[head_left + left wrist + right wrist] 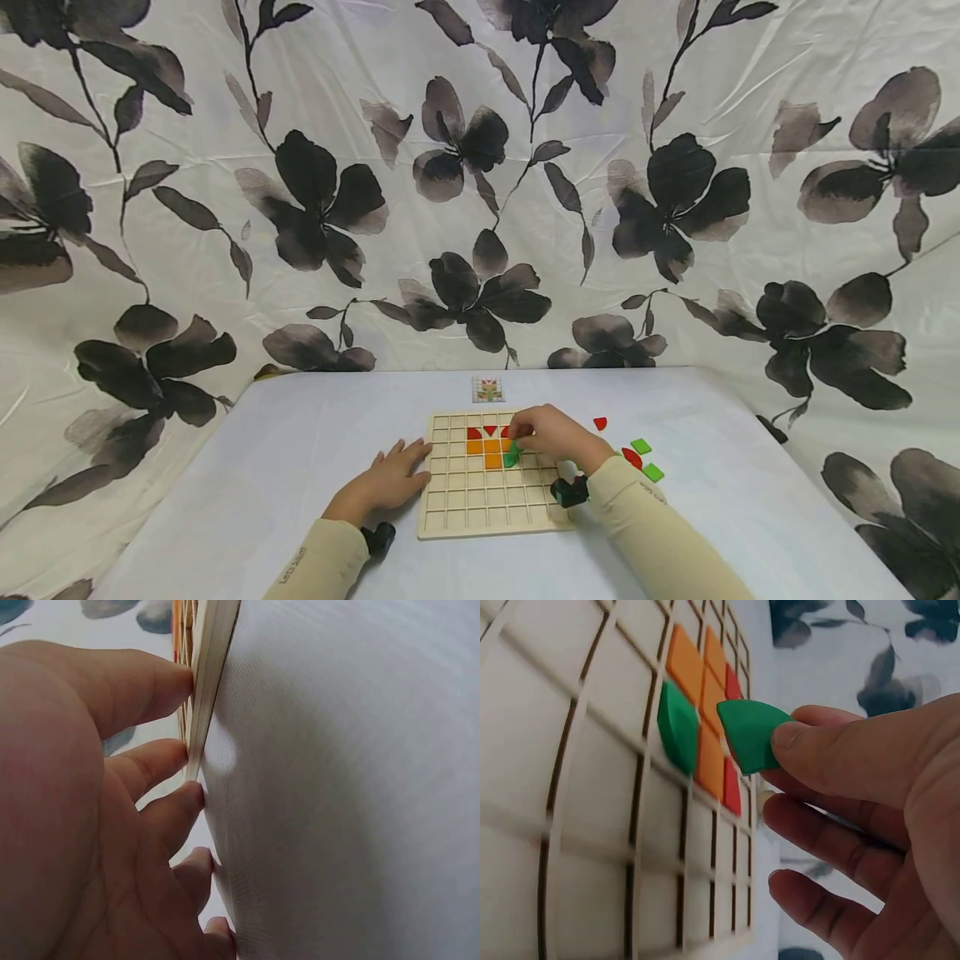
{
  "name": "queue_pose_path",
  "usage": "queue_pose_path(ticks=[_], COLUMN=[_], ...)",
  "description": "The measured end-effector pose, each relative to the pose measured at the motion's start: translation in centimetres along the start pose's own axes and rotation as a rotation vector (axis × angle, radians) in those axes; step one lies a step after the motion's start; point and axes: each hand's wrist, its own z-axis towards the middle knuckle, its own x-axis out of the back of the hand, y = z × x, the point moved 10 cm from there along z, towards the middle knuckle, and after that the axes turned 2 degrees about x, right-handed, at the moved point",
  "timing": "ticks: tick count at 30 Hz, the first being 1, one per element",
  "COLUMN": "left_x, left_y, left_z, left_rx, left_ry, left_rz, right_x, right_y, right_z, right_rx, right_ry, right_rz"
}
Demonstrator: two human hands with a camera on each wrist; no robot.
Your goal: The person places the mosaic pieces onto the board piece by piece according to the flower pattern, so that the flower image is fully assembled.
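Note:
A wooden grid board [457, 504] lies on the table with several orange tiles [492, 461] and red tiles [474, 433] in its upper cells. My right hand [551, 433] is over the board's upper right part. In the right wrist view, its thumb and a finger pinch a green quarter-circle tile [751, 735] above the grid. Beside the orange tiles, a green leaf-shaped tile [676, 727] sits in a cell. My left hand [392, 477] lies at the board's left edge, its fairly straight fingers and thumb touching the side, as the left wrist view shows.
Behind the board lies a small pattern card [488, 389]. Loose to the right are a red tile [600, 423], another red piece [632, 457] and light green tiles [653, 472]. A floral cloth [465, 217] hangs behind the white table [300, 442].

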Motion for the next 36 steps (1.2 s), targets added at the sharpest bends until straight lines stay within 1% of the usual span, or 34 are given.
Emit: queue_pose_path(ticks=[3,6,11,14,21,27,32,36], left_x=[0.1,0.1,0.2,0.2,0.1,0.1,0.1,0.2], left_y=[0.1,0.2,0.1,0.1,0.1,0.2,0.3,0.2], left_z=[0.0,-0.1,-0.3,-0.2,-0.1,0.1,-0.1,-0.3], left_rx=[0.000,0.003,0.007,0.002,-0.010,-0.019,-0.026,-0.019], left_ry=[-0.002,-0.005,-0.005,-0.006,-0.014,-0.011,-0.014,-0.019], left_rz=[-0.002,-0.008,-0.012,-0.010,-0.021,-0.023,-0.031,-0.031], right_x=[-0.6,-1.2,-2.2,-2.8,-4.1,-4.8,-5.2,-5.5], right_y=[-1.2,-2.2,-3.4,-3.9,-4.7,-4.6,-4.9,-5.5], right_z=[0.7,1.4,2.5,3.2,4.5,5.4,5.6,5.6], right_rx=[0.049,0.080,0.096,0.091,0.092,0.084,0.090,0.141], right_ry=[-0.009,-0.019,-0.051,-0.081,-0.125,-0.155,-0.156,-0.130], right_rz=[0.002,-0.005,-0.032,-0.049,-0.089,-0.148,-0.179,-0.214])
